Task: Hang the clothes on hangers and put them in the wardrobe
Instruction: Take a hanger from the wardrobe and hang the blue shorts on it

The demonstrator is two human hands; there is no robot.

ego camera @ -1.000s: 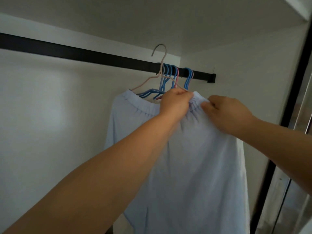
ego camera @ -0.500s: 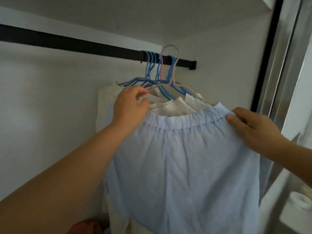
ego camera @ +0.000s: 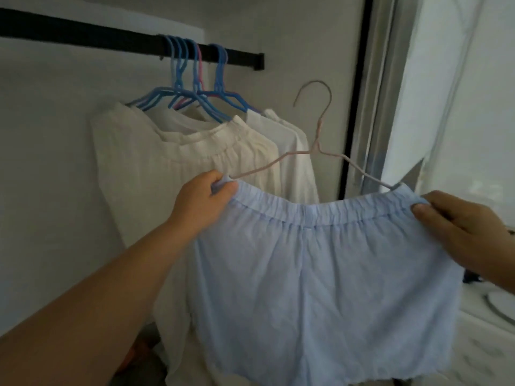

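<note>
Light blue shorts (ego camera: 320, 274) with an elastic waistband hang on a thin pale pink wire hanger (ego camera: 316, 147), held in the air below and right of the black wardrobe rail (ego camera: 111, 41). My left hand (ego camera: 203, 201) grips the left end of the waistband and hanger. At the right end of the waistband, my right hand (ego camera: 462, 229) pinches the fabric. The hanger's hook is free, off the rail. Several blue hangers (ego camera: 195, 87) and a pink one on the rail carry white clothes (ego camera: 195, 162).
The rail ends at the wardrobe's right side wall (ego camera: 306, 51). A dark door frame (ego camera: 359, 93) runs down just right of it, with a bright pane (ego camera: 451, 107) beyond. The rail's left stretch is bare. Something reddish lies low on the wardrobe floor (ego camera: 139, 352).
The shorts on their hanger have come down and to the right, away from the rail. My hands have spread from the middle of the waistband out to its two ends.
</note>
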